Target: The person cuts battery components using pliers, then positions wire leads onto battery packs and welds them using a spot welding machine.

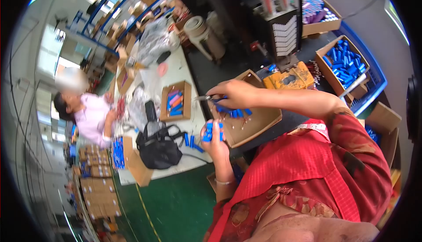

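Near the centre of the frame, the right hand (239, 94) reaches leftward from a bent arm, its back turned up and its fingers closed round a pair of pliers (202, 98) whose metal tips point left. Just below it, the left hand (213, 137) comes up from the lower edge, forearm nearly upright and a band at the wrist, the fingers curled round several blue cylinders (208, 132). Both hands are at the left side of an open cardboard tray (260, 127), where more blue cylinders lie near its upper left part. The tray rests on a dark worktop (197, 71); a yellow box (290, 77) stands beside it, below a black machine (283, 22) at the upper right. Left of the hands, a white worktop (184, 66) carries a small carton (187, 111) of blue and pinkish cylinders, a black bag (161, 147) and loose blue cylinders (191, 142). At the right, a carton (326, 77) full of blue cylinders sits in a blue crate (379, 83). Across the white worktop, at the left of the frame, is a person in a pink shirt (93, 121). Blue shelving (94, 42) fills the upper left, stacked cartons (100, 193) the lower left, and the green floor (176, 198) bears a yellow line.
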